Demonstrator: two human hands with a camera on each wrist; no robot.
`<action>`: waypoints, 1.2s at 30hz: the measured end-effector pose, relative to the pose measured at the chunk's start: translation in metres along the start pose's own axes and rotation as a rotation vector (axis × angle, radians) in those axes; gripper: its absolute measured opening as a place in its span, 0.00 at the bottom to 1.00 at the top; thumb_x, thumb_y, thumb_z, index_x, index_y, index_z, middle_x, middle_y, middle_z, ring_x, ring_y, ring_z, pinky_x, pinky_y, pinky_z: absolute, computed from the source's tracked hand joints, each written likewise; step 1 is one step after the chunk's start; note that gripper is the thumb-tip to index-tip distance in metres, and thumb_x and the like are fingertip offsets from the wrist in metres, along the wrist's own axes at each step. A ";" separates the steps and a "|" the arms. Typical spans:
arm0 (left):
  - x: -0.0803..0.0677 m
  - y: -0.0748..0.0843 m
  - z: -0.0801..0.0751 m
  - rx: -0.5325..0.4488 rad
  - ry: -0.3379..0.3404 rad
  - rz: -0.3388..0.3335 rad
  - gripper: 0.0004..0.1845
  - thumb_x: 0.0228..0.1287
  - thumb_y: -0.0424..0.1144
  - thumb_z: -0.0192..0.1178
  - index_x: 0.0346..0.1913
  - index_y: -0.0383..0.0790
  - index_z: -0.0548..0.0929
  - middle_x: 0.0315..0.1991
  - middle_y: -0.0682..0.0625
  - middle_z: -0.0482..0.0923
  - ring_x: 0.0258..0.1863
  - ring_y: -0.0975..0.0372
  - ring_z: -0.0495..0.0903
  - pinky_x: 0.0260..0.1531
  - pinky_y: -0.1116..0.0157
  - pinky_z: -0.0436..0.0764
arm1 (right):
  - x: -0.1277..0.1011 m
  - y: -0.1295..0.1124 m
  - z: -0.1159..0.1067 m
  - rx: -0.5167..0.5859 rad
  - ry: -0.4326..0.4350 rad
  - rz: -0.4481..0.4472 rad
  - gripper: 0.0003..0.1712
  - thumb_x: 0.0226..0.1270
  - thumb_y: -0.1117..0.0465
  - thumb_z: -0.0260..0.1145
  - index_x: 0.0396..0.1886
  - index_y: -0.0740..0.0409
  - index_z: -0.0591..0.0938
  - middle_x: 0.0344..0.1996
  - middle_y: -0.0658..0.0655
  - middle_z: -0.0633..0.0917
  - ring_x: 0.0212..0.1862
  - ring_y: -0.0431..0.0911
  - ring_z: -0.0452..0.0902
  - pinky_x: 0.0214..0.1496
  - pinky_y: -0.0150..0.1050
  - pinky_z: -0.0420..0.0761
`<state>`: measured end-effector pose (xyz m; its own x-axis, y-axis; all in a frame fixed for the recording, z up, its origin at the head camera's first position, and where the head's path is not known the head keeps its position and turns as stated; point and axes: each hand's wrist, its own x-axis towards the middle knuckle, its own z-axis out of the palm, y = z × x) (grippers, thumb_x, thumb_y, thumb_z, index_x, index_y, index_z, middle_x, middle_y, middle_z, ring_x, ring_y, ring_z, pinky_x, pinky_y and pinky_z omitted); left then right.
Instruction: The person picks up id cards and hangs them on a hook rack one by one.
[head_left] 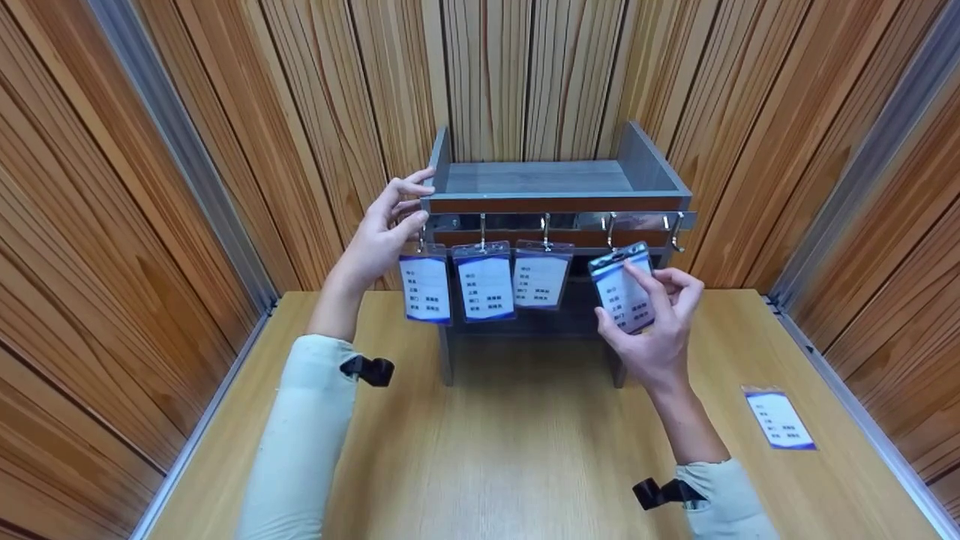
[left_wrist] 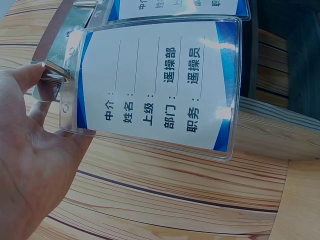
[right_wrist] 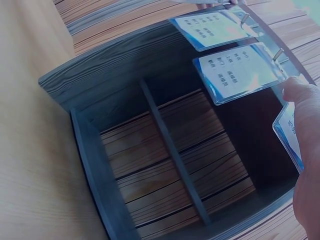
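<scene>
Hanging is mid-step: right hand (head_left: 660, 330) pinches a blue-edged clear plastic badge card (head_left: 624, 289) below the grey shelf's fourth metal hook (head_left: 611, 229), left hand (head_left: 386, 236) fingers resting straight on the shelf corner (head_left: 431, 199); next, its slot needs threading on.

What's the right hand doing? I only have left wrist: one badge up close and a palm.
Observer: The right hand pinches a fourth badge up at the hook rail, tilted, beside three hanging badges.
Operator: Any hooks free?
Observer: One at the rail's right end is bare.
Operator: More badges around?
Observer: One spare badge lies flat on the table, to the right.
Operator: Where exactly is the left hand?
Observer: The left hand rests on the left corner of the shelf unit, by the first badge.
</scene>
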<state>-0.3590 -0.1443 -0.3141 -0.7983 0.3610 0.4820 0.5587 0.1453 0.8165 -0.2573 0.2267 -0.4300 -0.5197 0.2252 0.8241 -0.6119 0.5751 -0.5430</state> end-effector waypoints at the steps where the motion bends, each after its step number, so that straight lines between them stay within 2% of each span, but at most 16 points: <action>1: 0.000 0.000 0.000 -0.002 0.000 0.000 0.18 0.89 0.35 0.51 0.74 0.36 0.72 0.93 0.53 0.59 0.89 0.40 0.62 0.81 0.30 0.71 | 0.001 -0.001 0.001 -0.001 0.002 0.001 0.38 0.57 0.65 0.83 0.70 0.58 0.86 0.64 0.76 0.68 0.68 0.38 0.61 0.68 0.40 0.66; 8: -0.001 -0.002 0.001 0.001 -0.002 -0.001 0.20 0.90 0.35 0.51 0.75 0.33 0.71 0.93 0.53 0.59 0.89 0.40 0.62 0.81 0.31 0.71 | 0.005 -0.005 0.003 -0.003 0.009 0.005 0.38 0.57 0.64 0.83 0.70 0.58 0.87 0.64 0.75 0.69 0.67 0.39 0.62 0.67 0.41 0.67; 19: -0.002 0.002 0.000 0.011 0.004 -0.013 0.18 0.89 0.36 0.51 0.74 0.38 0.73 0.92 0.55 0.60 0.89 0.40 0.62 0.81 0.30 0.71 | 0.007 -0.004 0.005 -0.023 0.003 0.026 0.37 0.58 0.64 0.83 0.70 0.59 0.86 0.64 0.74 0.69 0.66 0.42 0.63 0.67 0.42 0.70; 27: -0.002 0.002 0.000 0.005 0.000 -0.006 0.20 0.89 0.35 0.51 0.75 0.34 0.71 0.93 0.54 0.60 0.89 0.39 0.61 0.82 0.30 0.71 | 0.006 -0.001 0.008 -0.020 0.019 0.006 0.37 0.56 0.64 0.84 0.69 0.59 0.87 0.63 0.76 0.69 0.64 0.41 0.62 0.63 0.39 0.67; 36: -0.001 0.001 0.000 0.012 -0.001 -0.008 0.19 0.89 0.36 0.51 0.74 0.37 0.72 0.93 0.54 0.59 0.89 0.39 0.61 0.82 0.30 0.71 | 0.007 -0.003 0.009 -0.021 0.013 0.021 0.37 0.58 0.64 0.84 0.70 0.59 0.87 0.64 0.75 0.70 0.65 0.41 0.62 0.66 0.42 0.68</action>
<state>-0.3574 -0.1449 -0.3134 -0.8024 0.3603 0.4757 0.5553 0.1591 0.8163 -0.2643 0.2197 -0.4244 -0.5240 0.2473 0.8150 -0.5883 0.5868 -0.5564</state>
